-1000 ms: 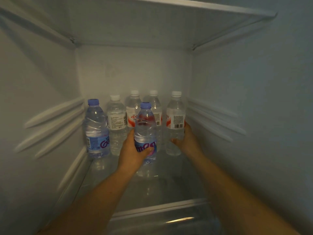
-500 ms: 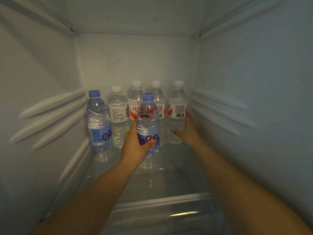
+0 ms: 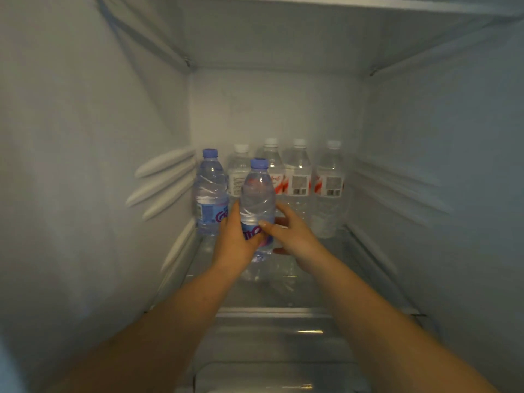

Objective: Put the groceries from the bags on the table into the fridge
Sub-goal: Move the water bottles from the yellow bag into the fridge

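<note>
Inside the fridge, my left hand (image 3: pixel 232 242) grips a blue-capped water bottle (image 3: pixel 256 199) low on its purple label and holds it upright over the glass shelf (image 3: pixel 320 279). From the other side, my right hand (image 3: pixel 296 234) holds the same bottle, thumb on its front and fingers reaching behind it. A second blue-capped bottle (image 3: pixel 209 194) stands at the back left. Several white-capped bottles (image 3: pixel 297 180) stand in a row along the back wall, the rightmost one (image 3: pixel 329 194) free of any hand.
Ribbed side walls (image 3: pixel 161 182) close in the compartment on both sides. Another shelf (image 3: pixel 283 38) lies overhead. The shelf's front rim (image 3: pixel 272 312) crosses below my forearms, with a clear drawer (image 3: pixel 269 364) under it. Bare glass lies in front of the bottle row.
My right hand has let go of the rightmost white-capped bottle and moved left onto the blue-capped bottle. My left hand keeps its grip, and the view has tilted upward.
</note>
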The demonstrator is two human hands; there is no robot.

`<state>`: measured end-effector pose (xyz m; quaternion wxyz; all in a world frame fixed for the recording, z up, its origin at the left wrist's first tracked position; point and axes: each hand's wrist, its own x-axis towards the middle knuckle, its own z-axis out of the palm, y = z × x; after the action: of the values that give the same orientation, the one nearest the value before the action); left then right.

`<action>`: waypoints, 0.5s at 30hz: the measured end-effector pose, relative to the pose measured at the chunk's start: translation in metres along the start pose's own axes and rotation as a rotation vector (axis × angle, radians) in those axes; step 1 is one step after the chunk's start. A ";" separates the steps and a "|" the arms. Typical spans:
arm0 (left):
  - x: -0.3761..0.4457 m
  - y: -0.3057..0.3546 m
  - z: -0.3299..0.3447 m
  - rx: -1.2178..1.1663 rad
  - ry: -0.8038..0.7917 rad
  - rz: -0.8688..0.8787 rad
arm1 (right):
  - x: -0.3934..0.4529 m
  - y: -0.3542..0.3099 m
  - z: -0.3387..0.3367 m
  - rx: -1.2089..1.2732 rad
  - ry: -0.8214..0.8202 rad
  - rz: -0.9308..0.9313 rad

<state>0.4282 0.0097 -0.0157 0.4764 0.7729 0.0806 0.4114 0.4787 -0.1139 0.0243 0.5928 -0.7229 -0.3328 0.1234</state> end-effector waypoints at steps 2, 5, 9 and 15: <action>-0.001 -0.008 -0.011 0.010 0.041 -0.017 | 0.004 -0.003 0.014 0.019 -0.007 0.003; -0.002 -0.007 -0.010 0.009 0.059 -0.040 | 0.010 0.001 0.018 0.063 0.009 -0.001; -0.001 0.000 -0.018 0.037 0.164 -0.118 | 0.017 0.000 0.032 0.081 -0.010 -0.003; 0.012 -0.026 -0.032 0.191 0.237 -0.112 | 0.034 -0.005 0.055 0.081 -0.027 -0.051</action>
<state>0.4204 0.0509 -0.0232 0.4102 0.7549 0.2177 0.4631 0.4706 -0.0498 0.0216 0.6199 -0.6879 -0.3540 0.1314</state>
